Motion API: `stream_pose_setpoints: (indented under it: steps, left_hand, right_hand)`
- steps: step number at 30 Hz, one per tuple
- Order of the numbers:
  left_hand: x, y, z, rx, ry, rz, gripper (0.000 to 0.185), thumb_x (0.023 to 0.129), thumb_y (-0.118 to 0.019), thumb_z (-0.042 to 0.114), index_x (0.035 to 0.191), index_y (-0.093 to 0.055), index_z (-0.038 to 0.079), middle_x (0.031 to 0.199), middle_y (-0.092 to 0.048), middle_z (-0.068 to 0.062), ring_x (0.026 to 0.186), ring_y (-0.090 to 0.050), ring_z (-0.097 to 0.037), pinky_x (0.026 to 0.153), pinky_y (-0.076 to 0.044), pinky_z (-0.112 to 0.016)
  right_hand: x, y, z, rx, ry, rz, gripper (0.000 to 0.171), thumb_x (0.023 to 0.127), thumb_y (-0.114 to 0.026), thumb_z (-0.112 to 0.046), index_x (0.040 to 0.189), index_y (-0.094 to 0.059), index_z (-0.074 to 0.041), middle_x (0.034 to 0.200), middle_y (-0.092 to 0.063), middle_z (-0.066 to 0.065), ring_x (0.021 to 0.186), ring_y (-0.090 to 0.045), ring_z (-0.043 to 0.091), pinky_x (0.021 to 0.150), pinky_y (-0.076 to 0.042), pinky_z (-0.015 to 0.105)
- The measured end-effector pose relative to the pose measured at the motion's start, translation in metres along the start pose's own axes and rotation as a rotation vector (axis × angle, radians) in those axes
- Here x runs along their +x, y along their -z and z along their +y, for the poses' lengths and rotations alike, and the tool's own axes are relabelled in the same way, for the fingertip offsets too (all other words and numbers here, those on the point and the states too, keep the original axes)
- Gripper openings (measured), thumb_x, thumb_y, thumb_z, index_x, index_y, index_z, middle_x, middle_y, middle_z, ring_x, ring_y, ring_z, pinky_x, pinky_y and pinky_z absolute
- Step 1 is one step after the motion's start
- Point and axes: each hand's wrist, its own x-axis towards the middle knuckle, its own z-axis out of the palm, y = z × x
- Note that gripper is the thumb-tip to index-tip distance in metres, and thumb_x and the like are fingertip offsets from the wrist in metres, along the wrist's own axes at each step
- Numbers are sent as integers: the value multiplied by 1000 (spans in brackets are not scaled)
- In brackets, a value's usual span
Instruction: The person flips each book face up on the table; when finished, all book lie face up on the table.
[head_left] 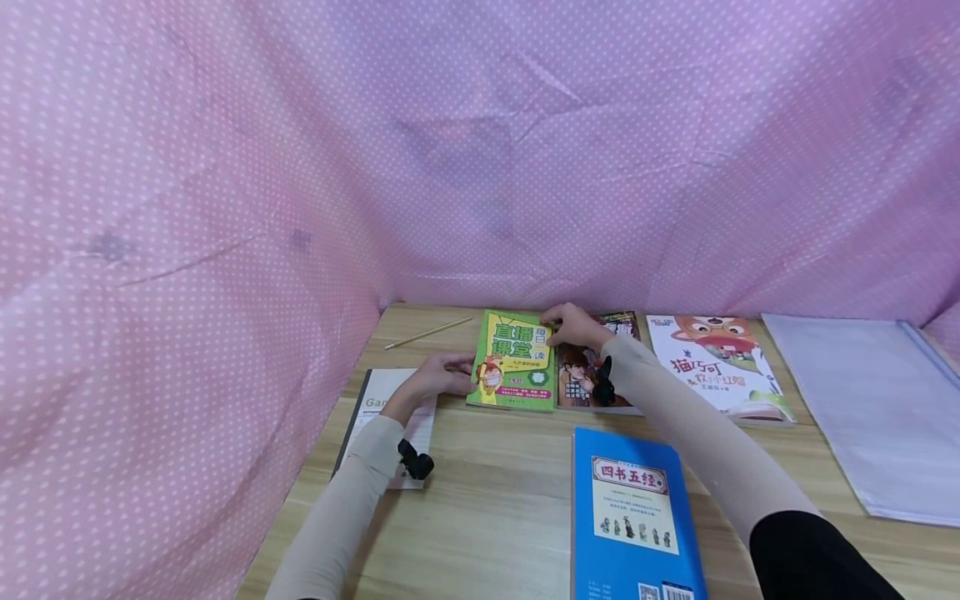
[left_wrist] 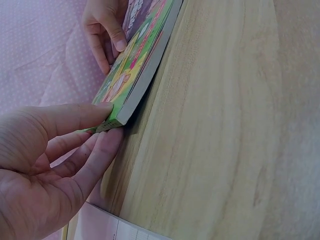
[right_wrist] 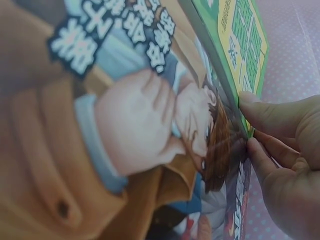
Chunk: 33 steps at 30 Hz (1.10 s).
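At the middle of the frame, the green book [head_left: 512, 361] lies on the wooden table [head_left: 495, 492], partly over a comic book [head_left: 592, 367]. The left hand [head_left: 442, 377] pinches its left edge between thumb and fingers. The right hand [head_left: 573, 327] pinches its upper right corner.

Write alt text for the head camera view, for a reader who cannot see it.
Two hands hold a green book at opposite edges on a wooden table: the left hand at its left side, the right hand at its top right corner, over a comic-cover book. A blue book lies nearer, pink dotted cloth behind.
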Motion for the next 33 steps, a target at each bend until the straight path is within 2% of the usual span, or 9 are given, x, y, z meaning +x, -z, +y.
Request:
stream_pose_setpoints:
  steps: [11,23,33]
  left_hand:
    - [2,2,-1,25,-2,13,66,83,-79,4,145,-56,4,122,-67,-12,110,-61,-19,95,-52,-28]
    - [4,5,1,35,28,21,68,83,-81,6,146,-56,8,123,-67,-11,109,-62,-20,93,-54,-28]
    - [6,5,7,62,53,39,66,82,-80,1,144,-57,5,123,-64,-11,108,-60,-19,91,-52,-25]
  right_hand:
    - [4,-1,1,13,37,-6,54,93,-70,1,142,-52,9,149,-48,30,137,-47,48,105,-52,51]
    - [5,-2,-2,44,8,6,54,92,-70,2,143,-52,8,151,-48,28,140,-46,46,110,-48,52]
    - [12,-5,0,36,-4,27,53,92,-70,2,142,-53,8,150,-49,27,140,-46,45,111,-48,51]
